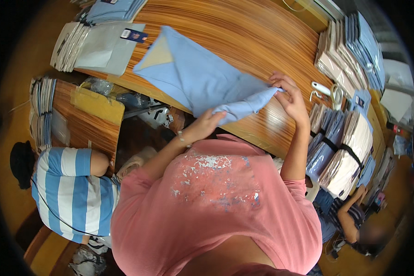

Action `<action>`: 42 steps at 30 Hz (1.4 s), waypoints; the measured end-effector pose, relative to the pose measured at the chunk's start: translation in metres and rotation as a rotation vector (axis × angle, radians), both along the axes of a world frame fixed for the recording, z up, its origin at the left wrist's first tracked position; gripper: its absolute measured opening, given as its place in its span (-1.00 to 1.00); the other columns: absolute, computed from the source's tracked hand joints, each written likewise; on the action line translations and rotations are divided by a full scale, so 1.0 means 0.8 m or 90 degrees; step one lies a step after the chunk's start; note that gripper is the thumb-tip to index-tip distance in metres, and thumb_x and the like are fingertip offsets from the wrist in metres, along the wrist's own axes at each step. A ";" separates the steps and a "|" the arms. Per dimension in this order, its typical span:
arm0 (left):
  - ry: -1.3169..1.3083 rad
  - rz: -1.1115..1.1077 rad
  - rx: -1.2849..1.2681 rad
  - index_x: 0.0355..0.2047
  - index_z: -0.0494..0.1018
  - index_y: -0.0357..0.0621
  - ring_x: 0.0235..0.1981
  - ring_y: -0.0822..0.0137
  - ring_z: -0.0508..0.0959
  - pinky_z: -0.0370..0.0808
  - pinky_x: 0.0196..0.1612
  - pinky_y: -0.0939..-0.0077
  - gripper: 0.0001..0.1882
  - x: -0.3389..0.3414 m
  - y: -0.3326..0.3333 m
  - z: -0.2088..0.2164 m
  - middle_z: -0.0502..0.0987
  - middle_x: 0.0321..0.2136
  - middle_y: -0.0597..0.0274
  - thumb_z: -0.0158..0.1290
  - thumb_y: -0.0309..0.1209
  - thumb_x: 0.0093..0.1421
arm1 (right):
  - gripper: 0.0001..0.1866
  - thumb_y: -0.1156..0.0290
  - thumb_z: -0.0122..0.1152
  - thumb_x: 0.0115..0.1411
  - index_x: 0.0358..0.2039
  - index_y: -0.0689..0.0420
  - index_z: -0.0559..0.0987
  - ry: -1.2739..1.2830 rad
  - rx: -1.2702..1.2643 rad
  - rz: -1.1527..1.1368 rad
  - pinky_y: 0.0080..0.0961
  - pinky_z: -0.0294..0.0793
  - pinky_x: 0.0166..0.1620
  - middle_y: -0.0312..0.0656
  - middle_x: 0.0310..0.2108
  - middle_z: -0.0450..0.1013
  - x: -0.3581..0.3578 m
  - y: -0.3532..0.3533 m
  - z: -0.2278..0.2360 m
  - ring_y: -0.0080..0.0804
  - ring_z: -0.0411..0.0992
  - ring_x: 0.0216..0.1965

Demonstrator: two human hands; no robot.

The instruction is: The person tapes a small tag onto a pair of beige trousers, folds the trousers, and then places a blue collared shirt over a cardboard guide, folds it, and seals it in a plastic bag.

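Observation:
A light blue garment (202,71) lies partly folded across the wood-grain table (244,27), its near edge reaching the table's front. Its far left corner shows a pale cream patch. My right hand (290,95) pinches the garment's right end between thumb and fingers, slightly lifted. At the near edge, my left hand (207,125) has its thumb over the cloth and its fingers mostly hidden by the fold; it grips the garment there. A rolled or folded strip of the cloth runs between both hands.
Packed garments (101,48) with a dark tag lie at the left. More stacks (349,55) stand at the far right, near scissors (336,96) and a white-handled tool (320,88). Strapped bundles (340,147) sit at my right. A person in a striped shirt (73,193) is at my left; another (349,221) is at the lower right.

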State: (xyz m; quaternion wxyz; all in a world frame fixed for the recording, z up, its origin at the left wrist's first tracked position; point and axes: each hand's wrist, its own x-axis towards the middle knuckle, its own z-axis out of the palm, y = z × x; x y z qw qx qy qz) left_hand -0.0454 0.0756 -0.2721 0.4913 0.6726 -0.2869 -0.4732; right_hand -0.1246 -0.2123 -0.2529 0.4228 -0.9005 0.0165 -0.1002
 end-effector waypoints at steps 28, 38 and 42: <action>-0.270 0.488 0.013 -0.26 0.39 -0.32 -0.48 0.18 0.54 0.45 -0.36 0.38 -0.84 0.217 0.093 -0.138 0.52 -0.50 0.00 -0.06 -0.56 0.11 | -0.79 0.28 0.30 0.05 -0.44 0.17 0.56 0.592 0.425 -0.155 -0.71 0.32 -0.48 -0.38 -0.50 0.44 0.261 0.082 -0.074 -0.62 0.35 -0.54; -0.389 0.504 0.064 -0.30 0.40 -0.29 -0.48 0.10 0.54 0.43 -0.40 0.31 -0.85 0.233 0.090 -0.136 0.52 -0.49 -0.06 -0.03 -0.55 0.09 | -0.88 0.49 0.25 0.00 -0.40 0.22 0.62 0.248 0.614 -0.190 -0.61 0.43 -0.39 -0.22 -0.49 0.52 0.275 0.093 -0.147 -0.53 0.44 -0.51; -0.269 0.485 0.020 -0.33 0.40 -0.31 -0.51 0.23 0.54 0.43 -0.42 0.38 -0.88 0.234 0.092 -0.146 0.52 -0.53 0.01 -0.05 -0.54 0.11 | -0.85 0.53 0.25 -0.01 -0.37 0.23 0.62 0.251 0.664 -0.193 -0.57 0.48 -0.35 -0.19 -0.44 0.53 0.277 0.096 -0.141 -0.49 0.47 -0.47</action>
